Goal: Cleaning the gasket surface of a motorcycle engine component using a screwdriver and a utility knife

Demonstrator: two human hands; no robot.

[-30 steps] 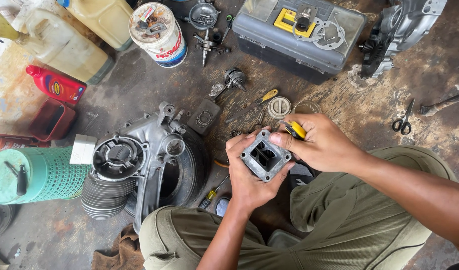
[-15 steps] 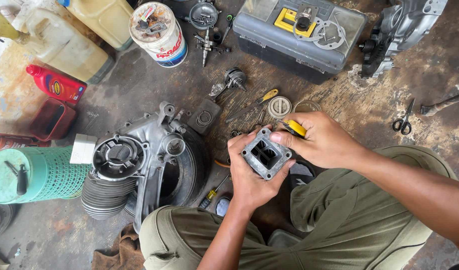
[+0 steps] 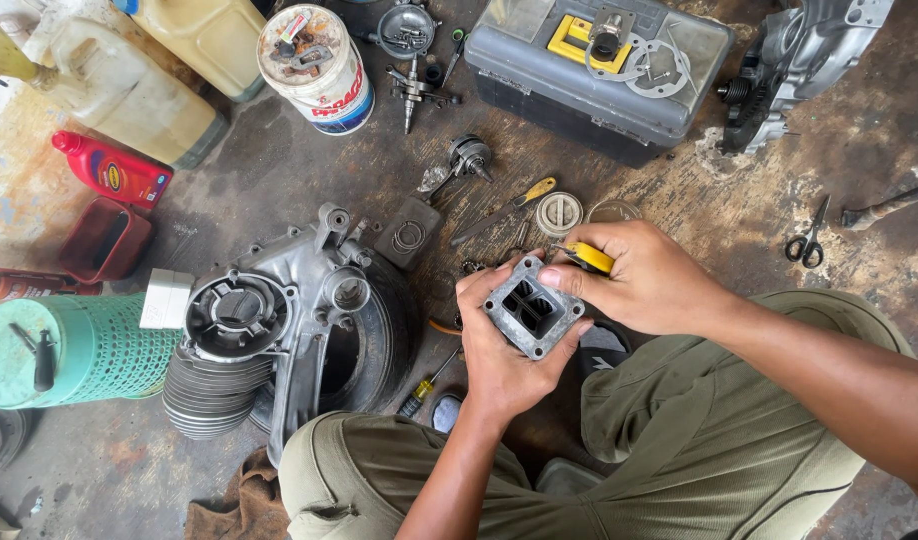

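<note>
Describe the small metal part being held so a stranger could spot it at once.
Start at the big grey engine casing on the floor, then look right to the two hands above the knees. The left hand cradles a square grey metal block. Unlike the round parts nearby, it has two dark rectangular openings and corner holes.

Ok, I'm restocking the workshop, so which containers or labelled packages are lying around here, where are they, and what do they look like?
Red bottle: far left, lying flat, yellow label.
White tub: top centre-left, round, red and blue label, small parts on its lid.
Yellow jerrycan: top, left of the tub.
Pale jerrycan: upper left, translucent.
Grey toolbox: top centre-right, yellow latch.
Red tray: left, below the bottle.
</note>
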